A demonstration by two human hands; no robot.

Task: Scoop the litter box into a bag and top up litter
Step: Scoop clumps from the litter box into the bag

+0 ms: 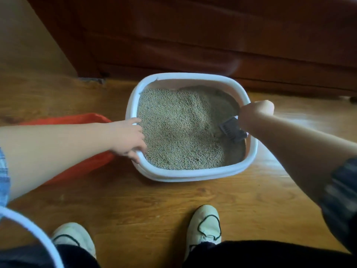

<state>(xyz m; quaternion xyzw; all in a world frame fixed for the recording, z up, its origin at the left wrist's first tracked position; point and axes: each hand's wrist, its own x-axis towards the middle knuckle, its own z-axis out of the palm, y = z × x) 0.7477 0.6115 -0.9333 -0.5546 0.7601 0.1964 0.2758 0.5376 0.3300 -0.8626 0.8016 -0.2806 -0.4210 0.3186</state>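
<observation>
The white, rounded-rectangular plastic litter box (pixel 191 176) stands on the brown wooden plank floor (pixel 154 200), in front of the person's two white shoes (pixel 204 227). Beige granular litter (pixel 173 128) fills it, heaped toward the left and centre; the right side lies lower and darker.

The dark grey slotted plastic scoop (pixel 231 130) sits inside the box near the right wall, its blade tilted down at the low litter. The right grip (pixel 255 111) is above the right rim, fingers curled in a fist around the scoop handle.

The left grip (pixel 127 138) holds the left rim, fingers curled over its edge toward the litter.

A red-orange plastic bag (pixel 77 118) lies on the floor just beside the box's left side, partly under the left forearm; contact with the box cannot be determined.

Dark reddish-brown wooden furniture (pixel 212 35) stands behind the box. A curved white rim (pixel 32 229) shows at the lower left edge.
</observation>
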